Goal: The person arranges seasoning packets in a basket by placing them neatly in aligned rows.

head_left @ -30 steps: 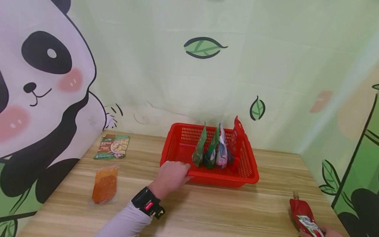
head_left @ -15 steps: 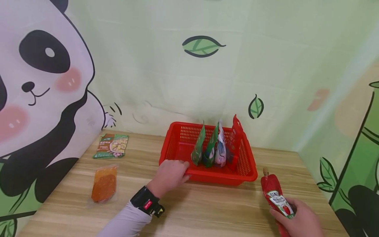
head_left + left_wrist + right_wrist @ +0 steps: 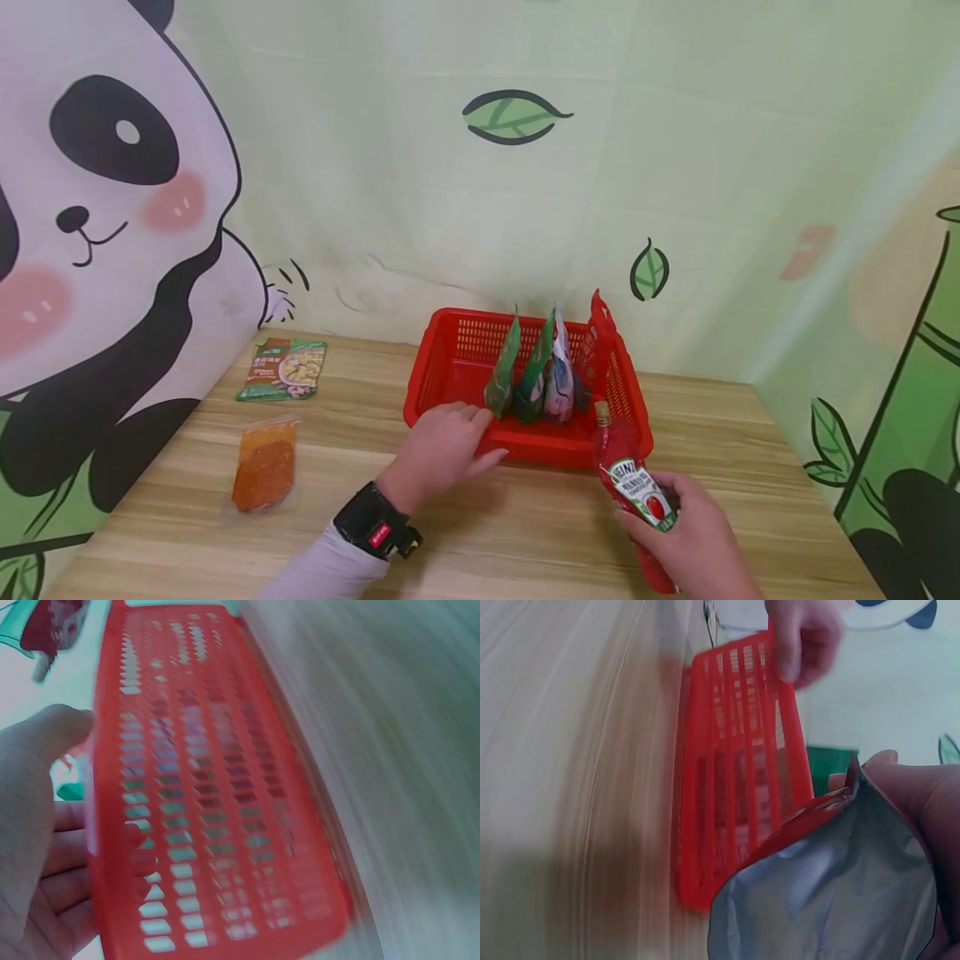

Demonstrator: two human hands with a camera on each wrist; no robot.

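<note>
"what is the right hand (image 3: 690, 533) doing, nearest us?"

"it's pinching the ketchup pouch (image 3: 637, 490) by its near end, thumb against fingers, likely keeping the spout (image 3: 602, 414) free; it's being held at the near right corner of the red basket (image 3: 551, 455). whether they're touching, i can't tell."

"and the left hand (image 3: 437, 454)?"

"it's clasping the near rim, probably steadying the basket."

"farther in?"

"several packets (image 3: 503, 375) are standing upright, perhaps saving room."

1. My head view is evenly lit, with soft shadows on the tabletop (image 3: 517, 533).
2. My left-wrist feed looks hazy, the tabletop smeared.
3. In my right-wrist feed, the left hand (image 3: 808, 637) blurs; the foil pouch (image 3: 821, 892) shines dully.
</note>
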